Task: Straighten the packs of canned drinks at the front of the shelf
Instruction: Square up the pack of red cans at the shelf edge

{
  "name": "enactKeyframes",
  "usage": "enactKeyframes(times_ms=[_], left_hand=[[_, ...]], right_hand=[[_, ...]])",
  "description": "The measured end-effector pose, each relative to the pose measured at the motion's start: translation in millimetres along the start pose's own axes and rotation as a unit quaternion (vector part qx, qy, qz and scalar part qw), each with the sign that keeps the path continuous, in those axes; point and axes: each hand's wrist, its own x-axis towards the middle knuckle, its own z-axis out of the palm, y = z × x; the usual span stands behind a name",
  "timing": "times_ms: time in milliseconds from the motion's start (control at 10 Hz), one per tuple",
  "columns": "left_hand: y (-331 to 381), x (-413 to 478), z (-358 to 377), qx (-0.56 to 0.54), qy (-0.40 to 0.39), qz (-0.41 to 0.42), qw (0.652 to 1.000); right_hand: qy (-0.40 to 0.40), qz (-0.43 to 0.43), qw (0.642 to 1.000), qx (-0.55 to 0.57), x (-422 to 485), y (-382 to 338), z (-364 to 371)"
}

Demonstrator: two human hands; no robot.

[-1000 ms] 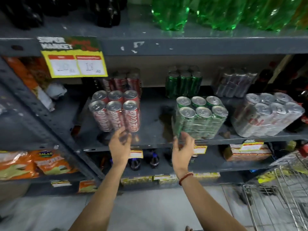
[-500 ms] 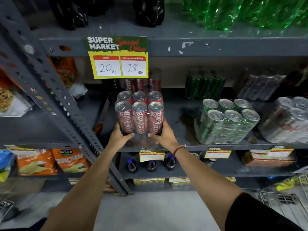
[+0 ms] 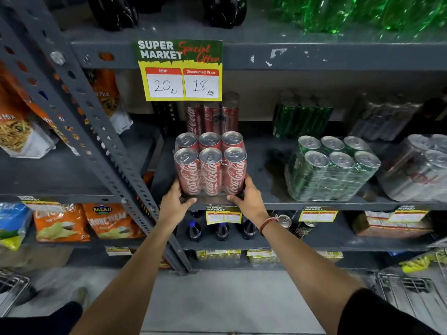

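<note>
At lower centre of the frame, two bare forearms reach up to the middle shelf (image 3: 314, 206).

Item 1, hands. Left hand (image 3: 174, 204) and right hand (image 3: 249, 200) are cupped partly closed on the bottom corners of the red cola pack (image 3: 210, 169), thumbs hooked under its front edge, other fingers along its sides. A red thread band (image 3: 267, 223) circles the right wrist.

Item 2, task item. Red cola pack: six cans, three across and two deep, shrink-wrapped, upright, at the shelf front just above centre of frame, its face roughly square to the shelf edge.

Step in hand, by judgement: squaring this pack to the edge. It looks close to done. Next move likely calls for letting go and shifting right to the green can pack (image 3: 331, 169), which sits skewed, one corner toward the aisle; a two-handed twist at its base would suit.

Item 3, centre right. Green can pack: six cans, wrapped, well apart from the red one, by a dark patch on the shelf.

Item 4, right edge. Silver can pack (image 3: 420, 168): wrapped, blurred, partly cut off; count unclear.

Item 5, behind. Further red (image 3: 210, 117), green (image 3: 302, 117) and silver (image 3: 382, 119) packs stand at the shelf back, dim.

Item 6, above centre. Yellow price card (image 3: 180, 70): 20, discounted 18.

Item 7, top. Dark bottles (image 3: 116, 10) and green bottles (image 3: 350, 13).
</note>
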Motion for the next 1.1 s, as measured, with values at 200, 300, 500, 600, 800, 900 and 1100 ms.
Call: enactKeyframes(times_ms=[200,300,500,600,800,900,1100], left_hand=[[4,-12,0,0.031,0.032,0.014,0.999],[5,-13,2,0.054,0.062,0.018,0.996],[1,-20,7,0.088,0.099,0.027,0.991],[-3,-18,8,0.096,0.104,0.032,0.989],[-1,-20,7,0.097,0.092,0.034,0.991],[8,-21,3,0.103,0.084,0.014,0.991],[49,-25,-9,0.217,0.017,-0.116,0.969]], right_hand=[[0.027,-0.016,1.000,0.000,-11,2,6],[0.045,-0.020,0.999,-0.008,-12,2,8],[0.045,-0.026,0.997,-0.052,-16,7,5],[0.041,-0.025,0.997,-0.055,-15,9,5],[0.033,-0.024,0.997,-0.060,-16,7,5],[0.027,-0.017,0.997,-0.069,-17,-1,-1],[-0.029,-0.045,0.985,-0.163,-22,-29,-40]])
